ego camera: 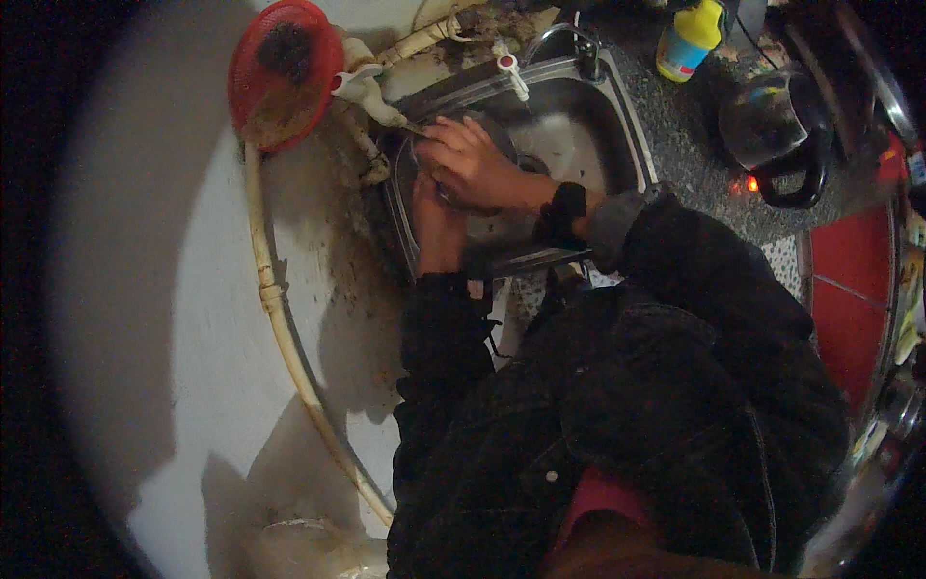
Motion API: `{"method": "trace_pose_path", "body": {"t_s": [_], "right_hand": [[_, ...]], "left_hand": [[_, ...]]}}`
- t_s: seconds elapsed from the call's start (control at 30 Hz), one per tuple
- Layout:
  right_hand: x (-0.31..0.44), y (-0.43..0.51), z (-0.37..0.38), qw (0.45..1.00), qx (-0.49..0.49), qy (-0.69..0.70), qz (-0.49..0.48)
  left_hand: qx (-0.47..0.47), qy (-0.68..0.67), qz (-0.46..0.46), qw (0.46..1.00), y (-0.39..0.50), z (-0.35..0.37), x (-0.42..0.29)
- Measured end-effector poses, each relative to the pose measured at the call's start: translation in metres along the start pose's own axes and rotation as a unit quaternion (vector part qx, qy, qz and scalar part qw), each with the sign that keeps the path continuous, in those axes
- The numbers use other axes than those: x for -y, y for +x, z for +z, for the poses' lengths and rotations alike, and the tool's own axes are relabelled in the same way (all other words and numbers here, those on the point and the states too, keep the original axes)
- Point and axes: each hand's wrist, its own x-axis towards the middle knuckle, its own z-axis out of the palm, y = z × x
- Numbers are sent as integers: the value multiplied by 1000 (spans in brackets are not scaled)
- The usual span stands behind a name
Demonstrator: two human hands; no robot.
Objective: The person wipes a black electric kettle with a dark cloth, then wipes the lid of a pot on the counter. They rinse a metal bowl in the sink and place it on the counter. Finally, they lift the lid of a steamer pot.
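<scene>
Both hands are together over the left part of a stainless steel sink point(579, 145), just below a white plastic tap point(372, 98). My right hand point(470, 163), with a dark band at the wrist, lies over the fingers of my left hand point(439, 217). The fingers overlap and blur, so whether something small is between them cannot be seen. Partly behind my right hand, a dark round pan or bowl point(499, 130) sits in the sink. A second white tap with a red mark point(510, 72) stands over the back rim.
A red plastic basket point(325, 43) hangs on the wall at the upper left, above a pale pipe point(271, 289). On the speckled countertop point(694, 159) to the right are a yellow and blue bottle point(687, 43) and a dark-handled glass or metal pot point(767, 127), near a small orange light.
</scene>
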Motion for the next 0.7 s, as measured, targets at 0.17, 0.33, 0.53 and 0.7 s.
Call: {"method": "trace_pose_path", "body": {"t_s": [0.17, 0.33, 0.53, 0.7], "right_hand": [[-54, 15, 21, 912, 61, 231, 334], [-74, -19, 10, 753, 40, 324, 572], [1, -57, 14, 777, -31, 249, 577], [11, -48, 27, 959, -42, 59, 272]], "left_hand": [[-24, 26, -2, 999, -12, -16, -5], [-1, -71, 39, 997, -8, -31, -8], [-58, 18, 55, 997, 14, -26, 15], [-94, -51, 7, 994, 14, 7, 19]]}}
